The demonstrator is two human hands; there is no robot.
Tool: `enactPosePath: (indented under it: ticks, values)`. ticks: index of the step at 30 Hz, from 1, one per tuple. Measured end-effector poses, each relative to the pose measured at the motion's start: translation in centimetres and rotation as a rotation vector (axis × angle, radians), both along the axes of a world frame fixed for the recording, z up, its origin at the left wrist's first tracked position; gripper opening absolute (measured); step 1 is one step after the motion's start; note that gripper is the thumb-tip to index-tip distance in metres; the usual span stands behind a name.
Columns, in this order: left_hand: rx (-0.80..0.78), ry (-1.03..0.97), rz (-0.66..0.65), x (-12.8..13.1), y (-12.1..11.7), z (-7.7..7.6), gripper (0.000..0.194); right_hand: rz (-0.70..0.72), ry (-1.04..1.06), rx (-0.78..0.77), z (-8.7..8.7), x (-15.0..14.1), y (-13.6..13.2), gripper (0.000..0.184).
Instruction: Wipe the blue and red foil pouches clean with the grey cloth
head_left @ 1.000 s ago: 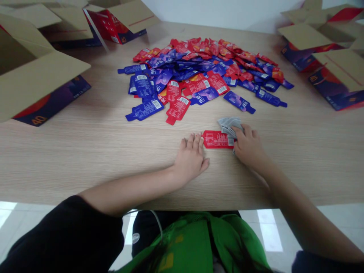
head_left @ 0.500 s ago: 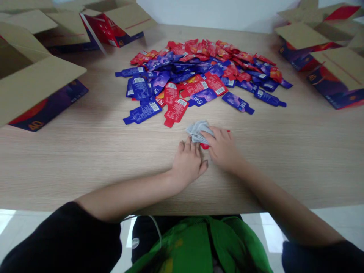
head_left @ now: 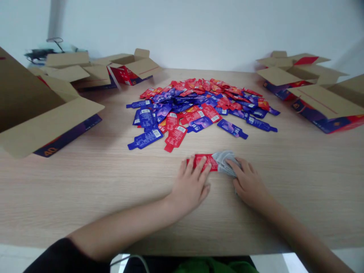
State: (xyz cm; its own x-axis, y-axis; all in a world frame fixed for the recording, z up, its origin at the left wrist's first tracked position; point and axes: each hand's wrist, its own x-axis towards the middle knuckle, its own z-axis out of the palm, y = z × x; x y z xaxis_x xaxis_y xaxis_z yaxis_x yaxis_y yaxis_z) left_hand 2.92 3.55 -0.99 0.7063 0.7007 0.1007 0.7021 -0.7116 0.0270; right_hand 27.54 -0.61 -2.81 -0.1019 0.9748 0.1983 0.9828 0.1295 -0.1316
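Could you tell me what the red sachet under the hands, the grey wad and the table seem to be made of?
Red sachet: probably glossy printed plastic film. Grey wad: looks like soft cloth or tissue, crumpled in folds. Table: pale matte wood-grain surface, possibly laminate.

A pale wooden table (head_left: 85,197) carries a spread pile of red and blue sachets (head_left: 199,106) at its centre. Open cardboard boxes with red and purple printed sides stand on the left (head_left: 48,117), at the back left (head_left: 131,70) and on the right (head_left: 321,102). A plain white wall (head_left: 199,30) rises behind.
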Motion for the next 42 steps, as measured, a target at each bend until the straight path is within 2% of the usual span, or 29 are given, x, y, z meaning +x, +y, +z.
enactPosePath:
  ticks: [2,5,8,12,16,19,24,27,29,32,35,37,39,42]
  values:
    - [-0.028,-0.012,-0.059,0.5,1.0,-0.9,0.064,-0.036,-0.109,-0.024,0.2,-1.2,1.3,0.058]
    - [-0.052,-0.013,0.014,1.9,4.4,-1.7,0.069,-0.082,-0.178,-0.084,1.0,-2.3,5.6,0.061]
    - [-0.050,-0.023,0.120,3.4,9.6,-1.5,0.073,-0.130,-0.168,-0.114,1.9,-2.7,11.5,0.062]
    - [-0.048,-0.034,0.222,5.1,16.3,-0.9,0.076,-0.206,-0.120,-0.063,2.2,-3.3,18.7,0.061]
    - [-0.020,-0.033,0.255,6.1,20.2,-0.7,0.077,-0.270,-0.075,-0.015,1.8,-3.9,23.0,0.060]
    - [-0.002,-0.038,0.266,6.4,21.2,-0.8,0.076,-0.303,-0.045,0.023,1.5,-4.0,23.9,0.059]
    - [0.028,-0.044,0.269,6.3,21.0,-0.4,0.066,-0.286,-0.009,0.062,1.1,-3.5,23.6,0.054]
    - [0.051,-0.046,0.255,6.3,21.3,0.8,0.050,-0.280,0.008,0.066,1.0,-3.4,23.6,0.054]
    - [0.076,-0.050,0.256,6.4,22.4,2.2,0.039,-0.276,0.016,0.069,1.0,-3.5,23.7,0.053]
    - [0.136,-0.069,0.317,6.7,25.6,4.5,0.042,-0.265,0.024,0.080,1.1,-3.6,23.7,0.052]
    - [0.192,-0.093,0.427,6.9,30.5,6.2,0.040,-0.264,0.027,0.086,1.1,-3.7,23.7,0.051]
    - [0.176,-0.082,0.496,7.0,33.8,6.6,0.042,-0.266,0.028,0.087,1.2,-3.7,23.7,0.051]
    - [0.114,-0.049,0.502,7.1,36.6,6.5,0.039,-0.266,0.035,0.085,1.2,-3.7,23.8,0.050]
    - [0.042,-0.002,0.489,7.2,39.0,5.9,0.036,-0.261,0.056,0.081,1.3,-3.7,23.9,0.050]
